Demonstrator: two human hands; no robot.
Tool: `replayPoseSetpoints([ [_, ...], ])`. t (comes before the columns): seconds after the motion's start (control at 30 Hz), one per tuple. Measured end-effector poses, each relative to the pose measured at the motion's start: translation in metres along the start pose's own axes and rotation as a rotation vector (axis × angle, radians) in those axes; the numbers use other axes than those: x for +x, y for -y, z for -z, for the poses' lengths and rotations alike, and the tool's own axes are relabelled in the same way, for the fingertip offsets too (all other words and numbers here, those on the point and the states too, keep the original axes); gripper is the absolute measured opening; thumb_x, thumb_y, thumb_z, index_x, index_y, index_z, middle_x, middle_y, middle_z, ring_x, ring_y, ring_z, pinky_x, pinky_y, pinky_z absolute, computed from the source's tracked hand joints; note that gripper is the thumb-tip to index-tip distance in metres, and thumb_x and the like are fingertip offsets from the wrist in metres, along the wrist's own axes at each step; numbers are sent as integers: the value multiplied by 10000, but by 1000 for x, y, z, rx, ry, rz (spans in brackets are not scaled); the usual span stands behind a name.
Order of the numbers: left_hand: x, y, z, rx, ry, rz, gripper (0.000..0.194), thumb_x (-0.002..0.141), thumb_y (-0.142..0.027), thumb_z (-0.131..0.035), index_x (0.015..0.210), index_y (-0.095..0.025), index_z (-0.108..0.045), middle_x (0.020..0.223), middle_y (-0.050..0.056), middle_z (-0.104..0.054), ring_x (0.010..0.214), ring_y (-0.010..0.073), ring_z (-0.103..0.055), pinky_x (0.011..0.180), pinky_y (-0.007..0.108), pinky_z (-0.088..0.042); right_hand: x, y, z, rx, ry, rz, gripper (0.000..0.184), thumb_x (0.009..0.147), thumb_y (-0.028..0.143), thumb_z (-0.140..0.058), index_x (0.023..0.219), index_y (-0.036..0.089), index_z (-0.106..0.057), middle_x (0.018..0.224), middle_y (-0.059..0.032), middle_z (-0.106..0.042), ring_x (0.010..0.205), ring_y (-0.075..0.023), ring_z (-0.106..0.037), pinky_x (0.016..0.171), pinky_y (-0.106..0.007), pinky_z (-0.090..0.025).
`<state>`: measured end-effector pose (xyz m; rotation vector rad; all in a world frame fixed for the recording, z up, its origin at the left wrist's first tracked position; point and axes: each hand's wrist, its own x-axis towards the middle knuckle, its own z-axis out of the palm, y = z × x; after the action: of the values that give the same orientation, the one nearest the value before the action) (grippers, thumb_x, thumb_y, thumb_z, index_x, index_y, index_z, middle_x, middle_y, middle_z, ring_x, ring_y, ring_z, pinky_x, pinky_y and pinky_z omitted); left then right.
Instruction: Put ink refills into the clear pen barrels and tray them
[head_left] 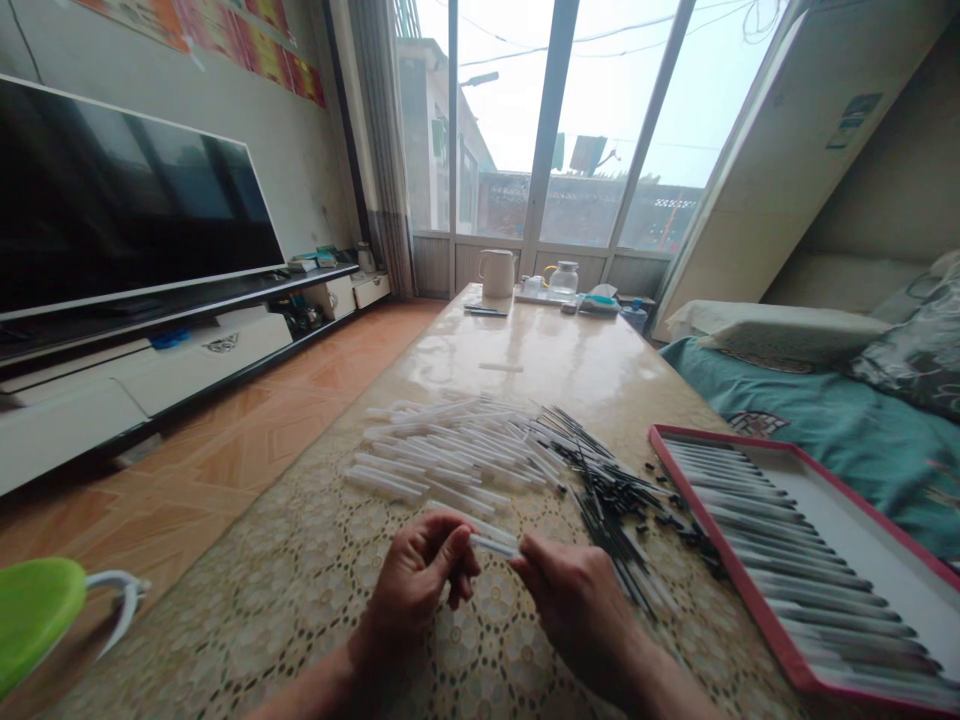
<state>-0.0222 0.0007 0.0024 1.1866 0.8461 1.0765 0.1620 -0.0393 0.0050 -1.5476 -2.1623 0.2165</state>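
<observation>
At the far left, one large black flat-screen television [135, 200] with a pale frame stands on a long black-and-white cabinet [217, 365], beneath red-and-gold paper posters [247, 40] whose print is too blurred to read. Below, one lime-green plastic seat [37, 610] stands on the orange-brown patterned floor [315, 385]. Further right, a grey curtain [379, 130] hangs beside tall white-framed windows [502, 110].

A long, glossy table with a cream-and-brown floral surface [300, 590] runs toward the windows. In its near part, the left hand [424, 570] and right hand [577, 595] are slightly apart, each pinching one end of one slim white tube [493, 545] just above the surface. Beyond them lies a heap of translucent white tubes [450, 445], overlapping too much to count; one separate white tube [501, 367] lies farther up the table. At the far end are one beige jug [496, 273], one clear glass jar [564, 279] and one tissue pack with a teal edge [600, 301].

To the right of the heap, thin black rods [611, 495] lie tangled, with small black caps [679, 525] scattered beside them. One shallow red-rimmed box [870, 495] holds a row of well over a dozen clear-and-black sticks [795, 550]. Behind it, a teal cover [847, 410] spreads below a tall cream unit [772, 150], whose single label [853, 121] is too small to read.
</observation>
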Motion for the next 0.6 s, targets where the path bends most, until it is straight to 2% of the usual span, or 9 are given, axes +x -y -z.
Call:
replayPoseSetpoints([
  [0.13, -3, 2, 0, 19, 24, -48, 228, 776, -383, -642, 780, -156, -622, 528, -24, -591, 397, 73, -506, 383, 177, -381, 3, -4, 1, 459, 192, -138, 383, 921, 409, -360, 633, 183, -472, 563, 35, -431, 528, -93, -401, 511, -203, -274],
  [0.2, -1, 2, 1, 17, 56, -49, 220, 780, -379, -639, 784, -159, -630, 545, -18, -598, 411, 78, -515, 394, 184, -392, 5, -6, 3, 595, 234, -176, 392, 908, 420, -374, 616, 178, -472, 574, 34, -421, 544, -93, -398, 517, -197, -296],
  [0.3, 4, 1, 2, 5, 89, -22, 243, 769, -387, -649, 854, -160, -631, 573, -7, -620, 438, 99, -546, 409, 201, -420, 7, -8, 8, 551, 223, -180, 348, 895, 401, -419, 654, 172, -523, 587, 35, -439, 557, -93, -405, 535, -202, -302],
  [0.4, 9, 0, 3, -3, 89, 14, 473, 749, -423, -659, 1130, -166, -542, 618, -4, -648, 458, 119, -564, 430, 223, -445, 8, -9, 18, 417, 132, -163, 276, 894, 378, -441, 751, 182, -573, 588, 43, -445, 556, -96, -401, 534, -210, -286],
  [0.47, 9, -2, 4, -4, 57, 35, 606, 749, -454, -646, 1241, -160, -449, 633, -5, -653, 463, 124, -562, 431, 228, -445, 9, -10, 30, 397, 40, -162, 253, 905, 379, -429, 824, 188, -573, 584, 49, -438, 540, -96, -389, 520, -211, -283],
  [0.6, 7, -7, 3, 2, -54, 82, 514, 764, -469, -617, 1145, -142, -507, 629, -8, -638, 478, 116, -548, 436, 215, -427, 12, -31, 72, 412, -61, -197, 276, 946, 352, -321, 967, 180, -537, 574, 48, -467, 500, -101, -421, 484, -205, -326],
])
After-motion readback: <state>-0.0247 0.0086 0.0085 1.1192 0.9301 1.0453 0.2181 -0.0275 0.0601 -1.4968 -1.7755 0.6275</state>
